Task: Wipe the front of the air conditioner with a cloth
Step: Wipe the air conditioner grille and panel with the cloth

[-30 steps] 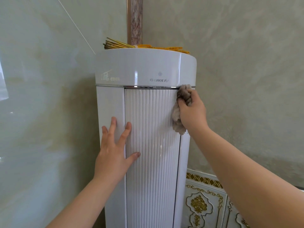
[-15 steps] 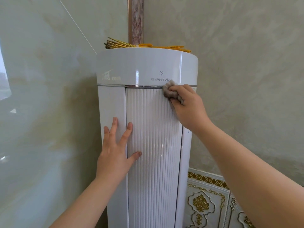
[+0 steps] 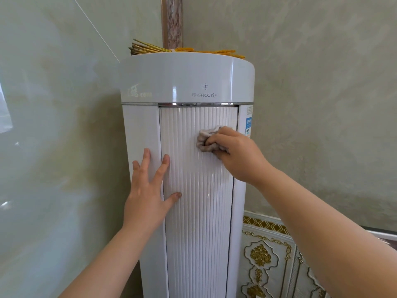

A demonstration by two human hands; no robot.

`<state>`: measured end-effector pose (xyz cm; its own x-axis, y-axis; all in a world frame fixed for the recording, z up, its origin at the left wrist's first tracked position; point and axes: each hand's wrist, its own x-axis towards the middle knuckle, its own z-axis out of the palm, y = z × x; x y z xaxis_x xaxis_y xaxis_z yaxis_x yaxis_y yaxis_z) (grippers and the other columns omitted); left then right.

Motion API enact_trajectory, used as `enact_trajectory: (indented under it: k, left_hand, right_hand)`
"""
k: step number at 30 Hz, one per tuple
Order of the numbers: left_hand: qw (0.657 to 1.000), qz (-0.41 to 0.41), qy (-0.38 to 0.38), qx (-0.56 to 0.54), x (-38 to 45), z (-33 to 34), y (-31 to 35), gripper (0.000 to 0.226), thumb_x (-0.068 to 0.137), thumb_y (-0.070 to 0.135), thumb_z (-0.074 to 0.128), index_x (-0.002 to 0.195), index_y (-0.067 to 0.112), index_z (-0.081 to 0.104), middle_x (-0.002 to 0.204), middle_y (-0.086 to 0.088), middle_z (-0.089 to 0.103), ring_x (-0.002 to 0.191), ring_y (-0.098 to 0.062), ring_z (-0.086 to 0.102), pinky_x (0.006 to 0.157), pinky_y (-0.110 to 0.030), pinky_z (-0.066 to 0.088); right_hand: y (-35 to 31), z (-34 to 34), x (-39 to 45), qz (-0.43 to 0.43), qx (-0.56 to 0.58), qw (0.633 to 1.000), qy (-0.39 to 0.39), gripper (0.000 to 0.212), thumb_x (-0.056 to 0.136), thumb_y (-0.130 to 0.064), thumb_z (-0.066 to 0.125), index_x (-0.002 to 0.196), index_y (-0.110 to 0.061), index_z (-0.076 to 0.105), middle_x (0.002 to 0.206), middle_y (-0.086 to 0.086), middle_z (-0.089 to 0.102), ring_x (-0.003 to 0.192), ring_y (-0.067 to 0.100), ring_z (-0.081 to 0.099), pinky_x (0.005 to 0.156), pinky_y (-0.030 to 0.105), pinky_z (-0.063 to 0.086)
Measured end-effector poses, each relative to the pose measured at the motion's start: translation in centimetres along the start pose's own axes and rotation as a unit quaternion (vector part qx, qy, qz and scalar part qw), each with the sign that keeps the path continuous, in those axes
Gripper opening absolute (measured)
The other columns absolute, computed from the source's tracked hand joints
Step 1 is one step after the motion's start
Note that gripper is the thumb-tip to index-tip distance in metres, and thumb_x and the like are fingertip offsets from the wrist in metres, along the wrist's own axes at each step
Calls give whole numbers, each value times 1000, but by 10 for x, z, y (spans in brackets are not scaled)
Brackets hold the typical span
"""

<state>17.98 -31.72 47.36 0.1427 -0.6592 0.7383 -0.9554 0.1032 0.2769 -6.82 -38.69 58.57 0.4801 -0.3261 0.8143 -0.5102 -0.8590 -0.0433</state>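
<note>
Mid-wipe. Right hand [image 3: 237, 155] is clenched around the bunched cloth [image 3: 207, 139], pressing it on the ribbed front panel [image 3: 197, 201] of the air conditioner [image 3: 187, 82], centre frame, right of middle. Left hand [image 3: 148, 190] is flat, fingers spread, empty, bracing the left edge. Next: probably strokes down the ribs; lower panel looks unwiped, hard to tell.

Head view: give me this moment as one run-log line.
right hand: grip on cloth, pressed to ribbed panel | left hand: flat, bracing air conditioner | wipe: underway
</note>
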Motion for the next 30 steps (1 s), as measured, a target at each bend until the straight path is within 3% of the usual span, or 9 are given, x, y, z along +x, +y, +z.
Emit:
enact_trajectory:
  k: [3,10,18,30]
  left_hand:
    - [1000,-1,1,-4,-1,0,0,117,85,57,80,159,65,-10,174,16,-29,165,-31,-7,111,-60,45]
    - [1000,-4,2,3,-2,0,1,119,84,54,82,161,62,-8,175,15,-27,165,-31,-6,109,-59,48]
    - [1000,0,3,10,-5,3,1,122,83,52,84,163,58,-7,176,12,-26,165,-33,-3,105,-58,51]
    - [1000,1,-12,7,-13,4,1,118,86,50,82,165,54,-5,176,11,-27,165,-32,-7,106,-59,50]
  right_hand:
    - [0,5,-10,0,-1,1000,-8,17,94,-7,72,107,-18,76,108,-7,65,97,13,60,79,37,57]
    - [1,22,-36,1,1,1000,-26,16,94,-8,72,106,-17,76,103,-17,56,91,-2,45,73,17,43]
    - [3,44,-72,24,10,998,-57,17,94,-8,72,108,-17,75,109,-5,66,97,15,61,73,39,57]
    - [3,71,-112,55,13,995,-82,18,92,-5,72,105,-17,75,105,-4,66,93,17,60,68,37,56]
